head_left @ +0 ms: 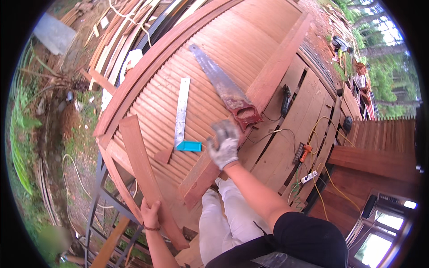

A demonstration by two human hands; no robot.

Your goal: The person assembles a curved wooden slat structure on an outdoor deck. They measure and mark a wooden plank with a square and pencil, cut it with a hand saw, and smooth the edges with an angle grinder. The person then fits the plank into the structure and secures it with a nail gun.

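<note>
My bare left hand [150, 213], with a bracelet at the wrist, is closed around the lower part of a reddish wooden board [145, 165]. The board leans across the left corner of a large slatted wooden panel [163, 96]. My right hand [225, 145], in a grey-white work glove, hovers over the panel's near rail with its fingers apart, holding nothing. Just beyond it lies a handsaw [219, 82] with a red handle, its blade pointing away. A try square [182, 114] with a teal stock rests on the slats to the left, beside a small wedge-shaped wood offcut [164, 155].
On the plank deck [286, 134] to the right are a dark corded power tool [286, 100], an orange-and-black tool [304, 152], a white power strip [309, 177] and yellow cords. Stacked lumber [118, 42] lies at the far left. A grey metal frame [105, 196] stands below the panel's left corner.
</note>
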